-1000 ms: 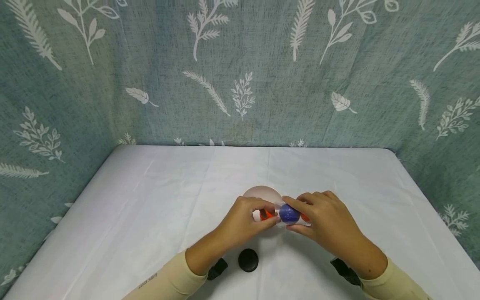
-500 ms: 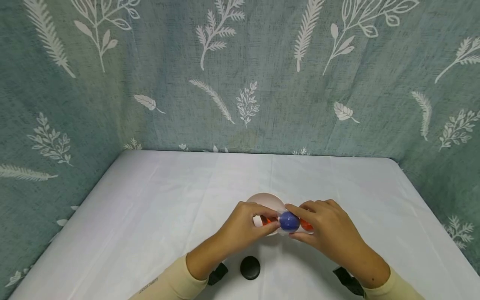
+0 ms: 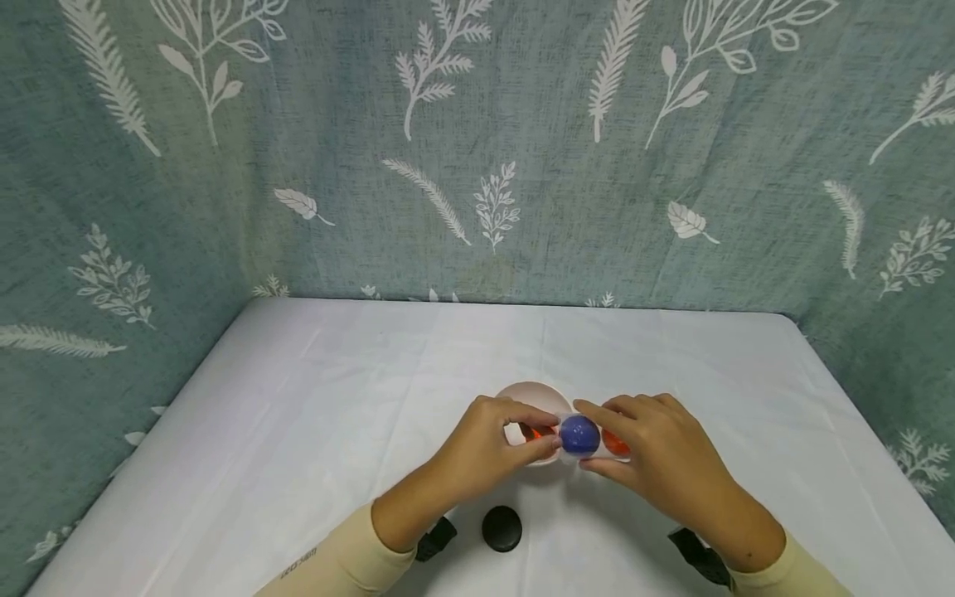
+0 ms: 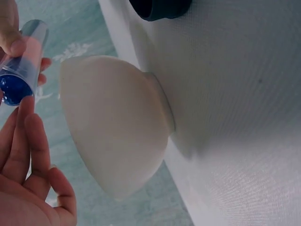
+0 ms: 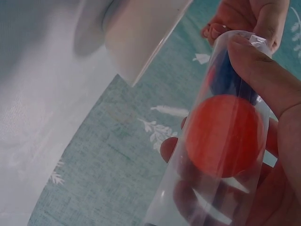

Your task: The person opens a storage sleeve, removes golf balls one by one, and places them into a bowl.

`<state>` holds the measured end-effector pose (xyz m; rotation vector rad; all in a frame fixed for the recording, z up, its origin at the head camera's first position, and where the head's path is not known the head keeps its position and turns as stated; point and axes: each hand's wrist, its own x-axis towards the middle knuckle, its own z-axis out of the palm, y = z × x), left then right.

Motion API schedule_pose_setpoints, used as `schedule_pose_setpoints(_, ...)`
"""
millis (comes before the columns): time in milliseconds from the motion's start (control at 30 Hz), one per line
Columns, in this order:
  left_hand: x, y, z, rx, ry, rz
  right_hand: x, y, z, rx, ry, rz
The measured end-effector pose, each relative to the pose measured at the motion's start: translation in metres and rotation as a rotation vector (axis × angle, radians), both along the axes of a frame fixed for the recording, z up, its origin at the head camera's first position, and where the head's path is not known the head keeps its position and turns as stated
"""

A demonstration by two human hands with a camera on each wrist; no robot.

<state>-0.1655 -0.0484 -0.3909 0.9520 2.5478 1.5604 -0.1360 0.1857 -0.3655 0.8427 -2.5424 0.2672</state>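
While both hands meet over the white bowl, the right hand grips a clear plastic tube holding a blue ball and orange ball; the left hand pinches its open end; a black cap lies just nearer the wrists.

Illegible small print on sleeve

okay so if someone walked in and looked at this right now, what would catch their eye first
Two hands, left and right, meet near the front middle of the white table, both gripping a clear tube held sideways with a blue ball and orange balls inside. Just behind sits a pale bowl, and a black cap lies nearer the person.
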Motion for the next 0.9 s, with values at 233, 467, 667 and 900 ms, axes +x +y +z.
schedule_pose_setpoints(233, 0.0021, -0.0011, 0.0027, 0.007, -0.02, 0.003, -0.0012, 0.0018, -0.0003, -0.012, -0.004, 0.011)
schedule_pose_setpoints(467, 0.0007, 0.0014, 0.0039, -0.008, -0.025, -0.007, -0.0002, 0.0027, 0.0036, 0.007, -0.021, -0.019)
schedule_pose_setpoints(667, 0.0, 0.0024, 0.0043, -0.031, -0.049, -0.005, 0.0011, 0.0024, 0.0053, 0.032, -0.034, -0.029)
schedule_pose_setpoints(900, 0.0006, 0.0002, 0.0033, -0.048, -0.055, -0.004, 0.0006, 0.0013, 0.0035, 0.033, -0.015, -0.018)
